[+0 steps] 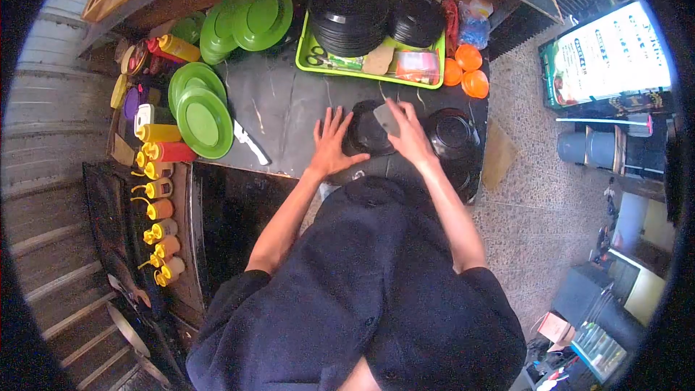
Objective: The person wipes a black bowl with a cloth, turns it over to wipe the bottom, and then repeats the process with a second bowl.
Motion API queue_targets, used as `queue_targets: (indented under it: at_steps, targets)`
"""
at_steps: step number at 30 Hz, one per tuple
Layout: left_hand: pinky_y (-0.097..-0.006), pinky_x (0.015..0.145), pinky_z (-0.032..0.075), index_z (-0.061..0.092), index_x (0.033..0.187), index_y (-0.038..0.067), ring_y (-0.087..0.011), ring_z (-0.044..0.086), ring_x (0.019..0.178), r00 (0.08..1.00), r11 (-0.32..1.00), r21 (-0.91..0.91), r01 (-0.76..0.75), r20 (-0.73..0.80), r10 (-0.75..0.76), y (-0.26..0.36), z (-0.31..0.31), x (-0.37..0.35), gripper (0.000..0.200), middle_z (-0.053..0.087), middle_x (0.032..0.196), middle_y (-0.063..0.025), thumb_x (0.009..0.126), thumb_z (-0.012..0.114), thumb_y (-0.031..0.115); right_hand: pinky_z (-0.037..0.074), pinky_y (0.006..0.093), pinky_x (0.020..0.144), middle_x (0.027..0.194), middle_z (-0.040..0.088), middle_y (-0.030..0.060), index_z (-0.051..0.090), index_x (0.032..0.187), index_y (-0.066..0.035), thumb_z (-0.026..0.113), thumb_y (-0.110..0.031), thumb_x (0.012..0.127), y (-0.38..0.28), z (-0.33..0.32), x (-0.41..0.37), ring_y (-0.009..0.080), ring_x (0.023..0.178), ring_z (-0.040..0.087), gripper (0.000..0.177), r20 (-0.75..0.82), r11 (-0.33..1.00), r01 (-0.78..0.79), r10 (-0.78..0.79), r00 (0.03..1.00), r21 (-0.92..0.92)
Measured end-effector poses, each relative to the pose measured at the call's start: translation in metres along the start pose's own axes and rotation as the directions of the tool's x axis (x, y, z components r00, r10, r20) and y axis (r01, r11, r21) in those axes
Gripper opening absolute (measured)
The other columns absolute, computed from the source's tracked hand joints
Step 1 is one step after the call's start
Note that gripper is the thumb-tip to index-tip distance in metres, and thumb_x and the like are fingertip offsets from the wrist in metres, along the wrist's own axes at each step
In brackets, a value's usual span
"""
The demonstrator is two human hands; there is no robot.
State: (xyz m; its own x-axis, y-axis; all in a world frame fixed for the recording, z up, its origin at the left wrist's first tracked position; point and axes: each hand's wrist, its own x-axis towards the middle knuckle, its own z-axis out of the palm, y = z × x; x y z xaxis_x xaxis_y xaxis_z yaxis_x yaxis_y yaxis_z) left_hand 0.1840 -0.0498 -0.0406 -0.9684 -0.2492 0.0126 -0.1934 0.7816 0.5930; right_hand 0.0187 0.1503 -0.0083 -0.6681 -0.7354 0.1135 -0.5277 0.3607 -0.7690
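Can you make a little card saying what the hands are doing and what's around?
Left hand: flat, fingers spread, beside the black plate
Right hand: holds a grey square on that plate
Right of it: black bowl
Behind: green tray with stacked black plates
Left side: green plates, sauce bottles

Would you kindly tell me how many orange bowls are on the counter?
3 orange bowls at the counter's right edge beside the green tray: one at the back, one against the tray, one nearest the front. More may be nested unseen.
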Motion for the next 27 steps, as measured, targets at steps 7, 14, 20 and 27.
queue_targets:
  at_steps: [7,14,20,27]
  targets:
    - [-0.0656,0.128,0.002,0.026,0.170,0.017,-0.0396,0.001,0.165,0.998,0.997,0.062,0.041,0.043,-0.043,0.000,0.006,0.000,0.128,0.014,0.178,-0.0160,0.068,0.088,0.065,0.051,0.0453,0.107,0.136,0.052,0.0185,0.058,0.141,0.003,0.083,0.004,0.068,0.007,0.030,0.003,0.0404,0.123,0.057,0.078,-0.031,0.969,-0.072,0.066,0.997,-0.236]
    - [-0.0648,0.128,0.000,0.026,0.171,0.018,-0.0367,0.001,0.166,0.996,0.996,0.056,0.074,0.050,-0.077,0.003,0.005,0.002,0.129,0.012,0.179,-0.0128,0.066,0.089,0.060,0.052,0.0441,0.105,0.129,0.064,0.0095,0.067,0.135,-0.005,0.075,0.009,0.068,-0.013,0.042,0.017,0.0336,0.119,0.060,0.069,0.089,0.971,0.092,-0.074,0.993,-0.222]
    - [-0.0645,0.129,0.001,0.028,0.170,0.023,-0.0341,0.004,0.166,0.989,0.986,0.118,0.122,0.065,-0.130,0.004,0.002,0.001,0.127,0.015,0.179,-0.0087,0.064,0.089,0.058,0.054,0.0412,0.101,0.128,0.067,0.0033,0.073,0.129,-0.010,0.076,0.009,0.065,-0.013,0.020,-0.003,0.0310,0.110,0.061,0.067,0.434,0.943,0.304,-0.220,0.873,-0.133]
    - [-0.0672,0.127,-0.001,0.029,0.170,0.023,-0.0344,0.005,0.166,0.996,0.992,0.090,0.087,0.006,-0.088,-0.001,0.009,-0.001,0.126,0.015,0.179,-0.0091,0.066,0.086,0.067,0.053,0.0418,0.100,0.124,0.069,0.0053,0.076,0.123,-0.014,0.068,0.008,0.072,0.006,-0.016,0.028,0.0345,0.112,0.062,0.056,0.561,0.959,0.229,-0.099,0.822,-0.166]
